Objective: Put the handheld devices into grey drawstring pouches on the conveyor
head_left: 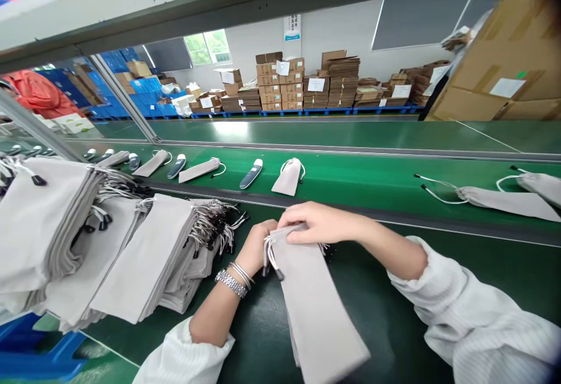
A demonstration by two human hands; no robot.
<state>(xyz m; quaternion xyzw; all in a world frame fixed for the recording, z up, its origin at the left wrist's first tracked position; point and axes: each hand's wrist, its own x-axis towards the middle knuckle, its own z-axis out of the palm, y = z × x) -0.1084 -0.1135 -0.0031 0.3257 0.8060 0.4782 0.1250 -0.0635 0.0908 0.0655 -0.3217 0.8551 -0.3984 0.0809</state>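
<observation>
Directly before me hangs a thin bundle of light grey drawstring pouches (318, 308), with white cords and black cord ends near the top. My left hand (259, 244) grips the bundle's upper left edge; its fingertips are partly hidden behind the fabric. From above, my right hand (311, 223) curls over the top edge, thumb side against the front pouch. Just beyond the hands, one small grey pouch (288, 177) lies on the green conveyor belt (363, 179). Left of it rests a dark blue and white handheld device (251, 175).
Stacked grey pouches (144, 255) cover the left of the work surface, above a blue plastic bin (48, 349). More devices and pouches lie along the belt. A metal post (125, 97) and overhead beam (197, 16) frame the station. A large carton (504, 62) stands at right.
</observation>
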